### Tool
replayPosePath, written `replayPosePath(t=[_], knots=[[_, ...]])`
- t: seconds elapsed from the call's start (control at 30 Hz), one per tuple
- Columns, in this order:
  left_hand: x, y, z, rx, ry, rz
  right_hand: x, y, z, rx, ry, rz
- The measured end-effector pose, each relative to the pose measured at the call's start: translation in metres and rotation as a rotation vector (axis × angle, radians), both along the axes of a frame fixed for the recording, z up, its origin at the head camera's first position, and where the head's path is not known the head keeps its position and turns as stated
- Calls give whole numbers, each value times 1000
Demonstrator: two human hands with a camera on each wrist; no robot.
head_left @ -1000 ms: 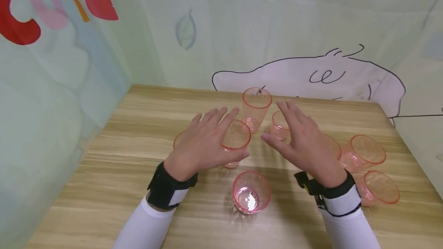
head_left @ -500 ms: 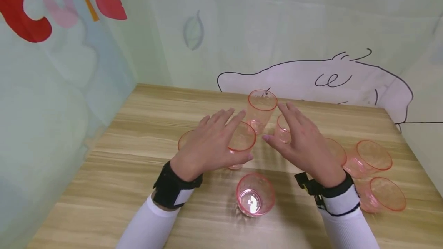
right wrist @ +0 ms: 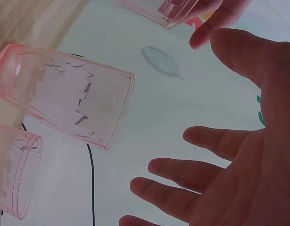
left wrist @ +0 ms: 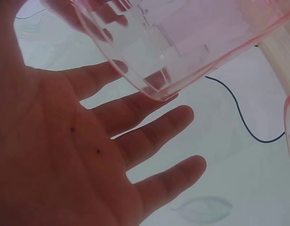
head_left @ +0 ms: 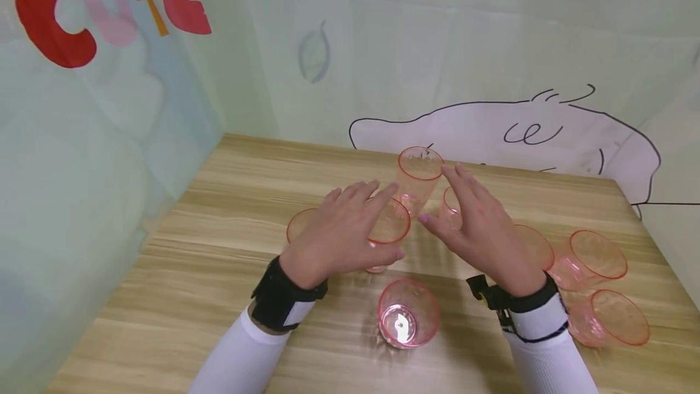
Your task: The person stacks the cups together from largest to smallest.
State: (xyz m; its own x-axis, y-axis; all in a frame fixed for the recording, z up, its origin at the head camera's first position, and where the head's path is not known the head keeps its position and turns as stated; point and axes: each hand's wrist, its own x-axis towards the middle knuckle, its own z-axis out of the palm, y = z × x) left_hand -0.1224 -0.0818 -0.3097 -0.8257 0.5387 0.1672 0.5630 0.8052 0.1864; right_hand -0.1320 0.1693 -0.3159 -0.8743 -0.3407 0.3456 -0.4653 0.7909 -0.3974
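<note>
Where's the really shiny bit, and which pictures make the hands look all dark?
Head view: a white glint in the bottom of the nearest cup, with soft shadow on the table beside it; left wrist view: the left hand looks dark against the pale backdrop; right wrist view: the right hand looks dark too.

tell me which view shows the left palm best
The left wrist view: the left hand shows its palm close up. The head view shows its back; the right wrist view, only part at the top.
</note>
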Motion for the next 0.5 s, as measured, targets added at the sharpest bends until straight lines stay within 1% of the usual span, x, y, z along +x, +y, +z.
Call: replayPosePath(t=[0.23, 0.33, 0.5], knots=[[0, 3, -2, 3, -4, 0, -8, -1, -1, -37, -2, 12], [0, 3, -2, 7, 10, 6, -13, -3, -1, -50, -3, 6], [0, 3, -3, 2, 37, 9, -21, -8, 2, -41, -17, -2]])
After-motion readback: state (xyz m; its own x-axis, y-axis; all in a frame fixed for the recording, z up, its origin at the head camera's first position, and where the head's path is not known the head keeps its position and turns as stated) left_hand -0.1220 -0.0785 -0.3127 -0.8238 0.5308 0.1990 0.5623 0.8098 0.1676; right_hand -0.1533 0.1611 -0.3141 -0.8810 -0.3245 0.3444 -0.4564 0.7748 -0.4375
